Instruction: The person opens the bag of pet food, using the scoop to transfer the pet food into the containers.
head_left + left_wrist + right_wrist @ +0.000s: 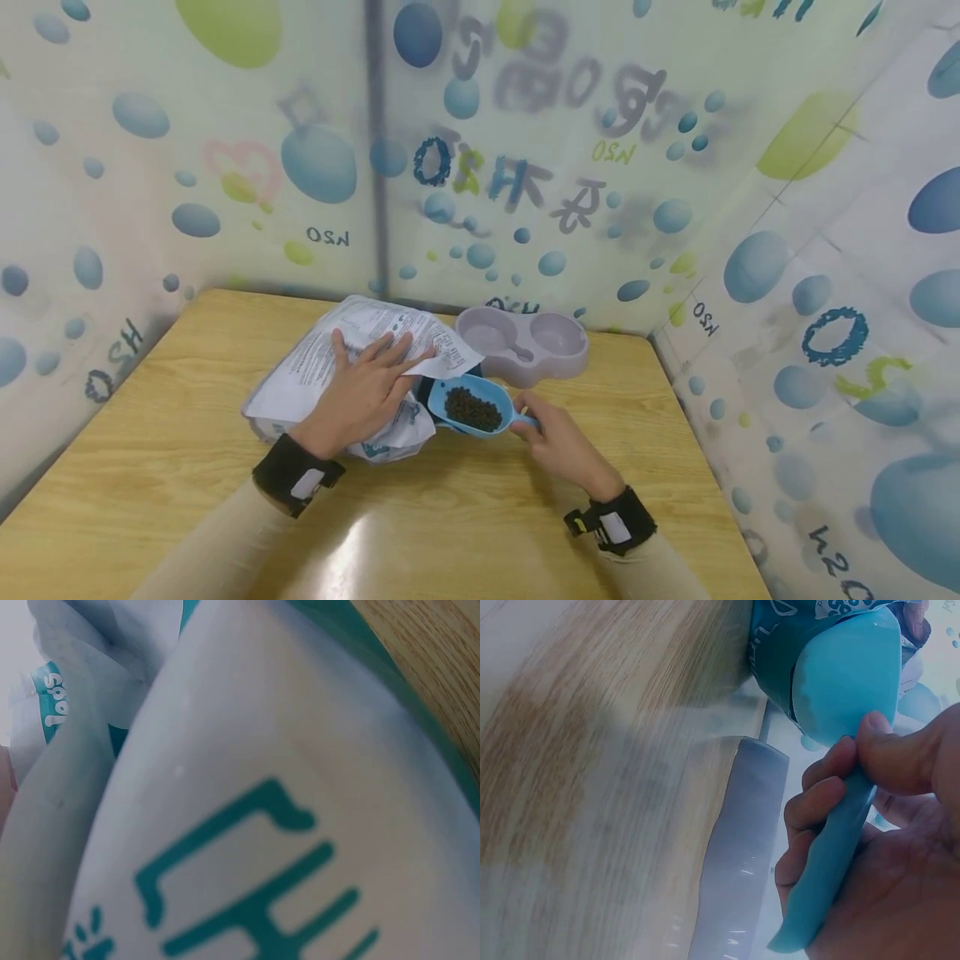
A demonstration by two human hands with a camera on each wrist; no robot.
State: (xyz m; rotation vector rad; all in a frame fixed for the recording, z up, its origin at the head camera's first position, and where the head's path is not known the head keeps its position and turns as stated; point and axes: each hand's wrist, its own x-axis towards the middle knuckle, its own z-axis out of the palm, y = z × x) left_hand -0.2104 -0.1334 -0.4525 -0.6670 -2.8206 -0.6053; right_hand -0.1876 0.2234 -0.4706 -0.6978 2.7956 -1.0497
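Observation:
My right hand [558,442] grips the handle of a light blue scoop [851,675], its fingers curled round it and the thumb along the top. The scoop holds a heap of small dark brown pellets [472,408] and sits at the mouth of a white and teal printed bag [300,379]. That bag lies on its side, its mouth towards the right. My left hand [363,400] rests on the bag's upper side with fingers spread and straight. In the left wrist view, the bag's white film [225,750] covers most of the frame and the hand is hardly seen.
Behind the scoop stands a grey double bowl [521,375], close to the back edge of the wooden table [465,533]. Its side [739,847] also shows in the right wrist view. Patterned curtain-like walls [480,208] enclose the table at the back and sides.

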